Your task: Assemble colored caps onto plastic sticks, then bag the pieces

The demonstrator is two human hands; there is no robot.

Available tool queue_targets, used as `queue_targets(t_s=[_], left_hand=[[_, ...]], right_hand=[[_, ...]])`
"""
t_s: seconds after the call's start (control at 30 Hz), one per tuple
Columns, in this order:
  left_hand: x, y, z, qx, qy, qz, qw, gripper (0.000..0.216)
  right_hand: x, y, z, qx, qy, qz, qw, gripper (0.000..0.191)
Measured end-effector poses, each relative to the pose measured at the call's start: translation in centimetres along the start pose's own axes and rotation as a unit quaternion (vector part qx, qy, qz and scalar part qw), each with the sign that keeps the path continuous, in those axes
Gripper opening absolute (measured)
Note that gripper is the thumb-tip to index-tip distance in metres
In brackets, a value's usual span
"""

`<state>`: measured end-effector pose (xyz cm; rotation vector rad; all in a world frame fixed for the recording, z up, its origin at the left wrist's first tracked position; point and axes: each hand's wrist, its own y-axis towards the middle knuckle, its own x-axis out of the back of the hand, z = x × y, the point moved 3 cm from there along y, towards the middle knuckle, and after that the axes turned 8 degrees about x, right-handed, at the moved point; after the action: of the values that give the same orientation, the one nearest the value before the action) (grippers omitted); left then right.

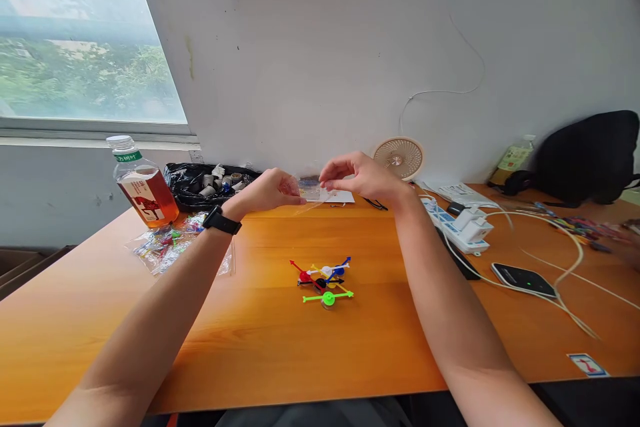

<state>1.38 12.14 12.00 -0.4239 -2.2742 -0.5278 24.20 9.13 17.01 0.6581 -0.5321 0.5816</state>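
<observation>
Both my hands are raised over the far middle of the orange table [260,333]. My left hand [273,191], with a black watch on its wrist, and my right hand [357,177] each pinch one end of a small clear plastic bag [313,190] stretched between them. Below them, on the table, lies a small heap of coloured plastic spinning tops [325,278]: red, blue, black, white and green, with thin sticks through them.
A bottle of amber drink [140,183] stands at the left, beside clear bags of coloured pieces [165,243] and a black bag of small parts [205,185]. To the right are a small fan [400,157], a power strip [463,227] with white cables, a phone [523,278] and a black backpack [585,157].
</observation>
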Motion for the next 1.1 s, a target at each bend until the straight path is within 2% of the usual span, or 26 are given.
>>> queue_targets(t_s=[0.1,0.23,0.33,0.53,0.7,0.8,1.1], left_hand=[[0.0,0.0,-0.1,-0.009,-0.001,0.017,1.000,0.036],[-0.1,0.1,0.2,0.006,-0.002,0.024,1.000,0.033],[-0.1,0.2,0.3,-0.002,0.003,0.023,1.000,0.036],[-0.2,0.1,0.3,-0.006,-0.004,-0.002,1.000,0.044],[-0.1,0.3,0.5,0.006,0.003,-0.015,1.000,0.039],[0.0,0.4,0.7,0.003,0.010,-0.022,1.000,0.036],[-0.2,0.4,0.6,-0.003,0.007,0.005,1.000,0.037]], right_hand=[[0.1,0.0,0.3,0.006,-0.026,-0.005,1.000,0.022],[0.6,-0.1,0.5,0.026,-0.079,-0.044,0.996,0.012],[0.6,-0.2,0.7,0.024,-0.080,-0.038,0.996,0.009],[0.2,-0.4,1.2,0.013,-0.059,0.006,0.998,0.017],[0.5,-0.3,1.5,0.033,-0.081,-0.044,0.995,0.016],[0.3,-0.3,1.5,0.022,-0.082,-0.017,0.996,0.018],[0.0,-0.6,2.4,-0.005,-0.098,0.012,0.995,0.022]])
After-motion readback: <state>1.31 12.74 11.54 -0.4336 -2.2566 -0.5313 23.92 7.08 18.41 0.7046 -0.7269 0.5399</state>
